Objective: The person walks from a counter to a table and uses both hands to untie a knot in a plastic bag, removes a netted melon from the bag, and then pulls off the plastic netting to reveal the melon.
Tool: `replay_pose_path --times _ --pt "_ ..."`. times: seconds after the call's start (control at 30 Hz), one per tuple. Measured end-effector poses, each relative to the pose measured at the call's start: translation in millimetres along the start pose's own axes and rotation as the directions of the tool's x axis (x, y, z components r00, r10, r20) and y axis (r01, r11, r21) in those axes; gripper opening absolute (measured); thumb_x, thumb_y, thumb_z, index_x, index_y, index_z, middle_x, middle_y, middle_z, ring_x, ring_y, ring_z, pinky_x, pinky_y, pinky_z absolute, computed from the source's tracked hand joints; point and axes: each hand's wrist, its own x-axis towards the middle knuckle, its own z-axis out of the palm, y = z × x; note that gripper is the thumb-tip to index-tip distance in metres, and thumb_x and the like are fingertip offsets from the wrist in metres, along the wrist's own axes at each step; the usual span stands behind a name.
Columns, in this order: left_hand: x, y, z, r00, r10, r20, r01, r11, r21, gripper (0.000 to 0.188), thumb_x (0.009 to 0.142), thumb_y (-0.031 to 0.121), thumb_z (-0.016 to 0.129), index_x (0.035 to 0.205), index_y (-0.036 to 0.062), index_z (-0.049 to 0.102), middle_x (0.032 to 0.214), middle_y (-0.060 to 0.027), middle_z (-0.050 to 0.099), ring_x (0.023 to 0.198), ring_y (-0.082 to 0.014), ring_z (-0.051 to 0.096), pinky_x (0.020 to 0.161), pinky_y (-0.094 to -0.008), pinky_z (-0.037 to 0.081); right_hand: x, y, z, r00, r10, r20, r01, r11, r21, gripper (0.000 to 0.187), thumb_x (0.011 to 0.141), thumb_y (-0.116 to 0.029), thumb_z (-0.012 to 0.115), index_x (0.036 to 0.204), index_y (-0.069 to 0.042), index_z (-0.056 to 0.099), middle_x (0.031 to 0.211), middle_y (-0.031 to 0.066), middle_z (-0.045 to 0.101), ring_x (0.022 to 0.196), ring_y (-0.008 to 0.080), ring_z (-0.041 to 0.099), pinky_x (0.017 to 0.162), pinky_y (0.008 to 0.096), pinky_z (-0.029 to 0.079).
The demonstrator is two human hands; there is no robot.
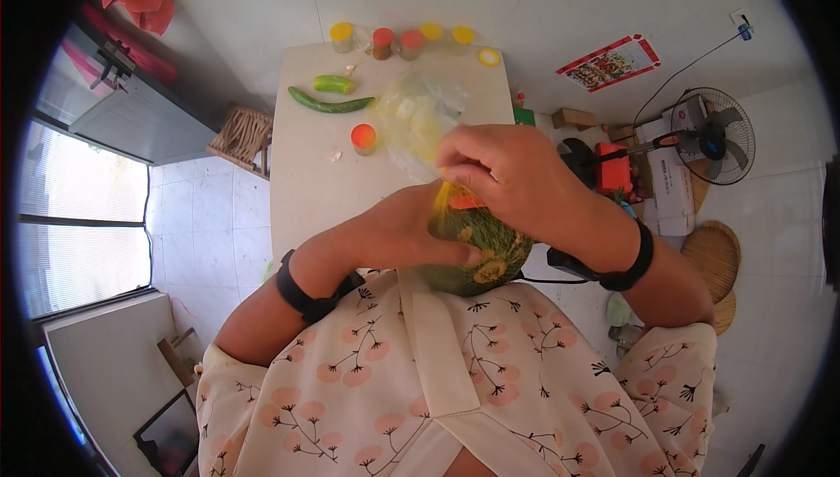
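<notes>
At the near edge of the table, against my front, is a round green pumpkin with tan patches, inside a yellow mesh net. My left hand is wrapped round the pumpkin's left side, its thumb across the front. Above it, my right hand pinches the gathered top of the net, near an orange tag. A clear plastic bag with pale contents I cannot make out lies just beyond my hands. Left of that bag are a long green cucumber and a short cut green piece.
On the white table stands a red-lidded jar. Several small jars with yellow or red lids, among them a yellow-lidded jar, line its far edge. A standing fan and boxes are to the right. A wooden stool is at left.
</notes>
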Motion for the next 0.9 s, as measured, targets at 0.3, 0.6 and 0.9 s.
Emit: replay_pose_path --times 0.3,0.6,0.9 --pt "4.7 -7.2 0.7 0.997 -0.073 -0.004 0.073 0.986 0.151 0.069 0.077 0.035 0.080 0.130 0.0004 0.052 0.119 -0.0128 0.063 0.111 -0.0220 0.059 0.099 -0.0332 0.044 -2.2 4.0 -7.9 0.975 -0.032 0.222 0.047 0.997 -0.061 0.009 0.087 -0.011 0.059 0.089 -0.001 0.060 0.089 0.0143 0.062 0.086 0.0344 0.060 0.072 0.0414 0.048" --pt "1.9 -4.3 0.2 0.999 -0.049 -0.017 0.049 0.999 0.005 0.067 0.077 0.033 0.081 0.129 0.0021 0.053 0.121 -0.0113 0.062 0.113 -0.0204 0.058 0.099 -0.0325 0.044 -0.8 -2.7 -10.9 0.965 0.108 0.241 -0.115 0.993 0.017 0.010 0.087 -0.012 0.060 0.089 -0.002 0.059 0.089 0.0136 0.061 0.086 0.0334 0.059 0.073 0.0413 0.047" --pt "6.4 -7.4 -2.0 0.994 -0.107 0.001 0.107 0.991 0.080 0.067 0.077 0.036 0.080 0.128 0.0022 0.054 0.119 -0.0118 0.062 0.111 -0.0208 0.058 0.097 -0.0318 0.044 -5.9 4.4 -15.4 0.947 -0.051 0.316 0.052 0.999 0.004 0.008 0.087 -0.008 0.060 0.092 -0.003 0.059 0.094 0.0133 0.058 0.093 0.0325 0.056 0.079 0.0397 0.045"
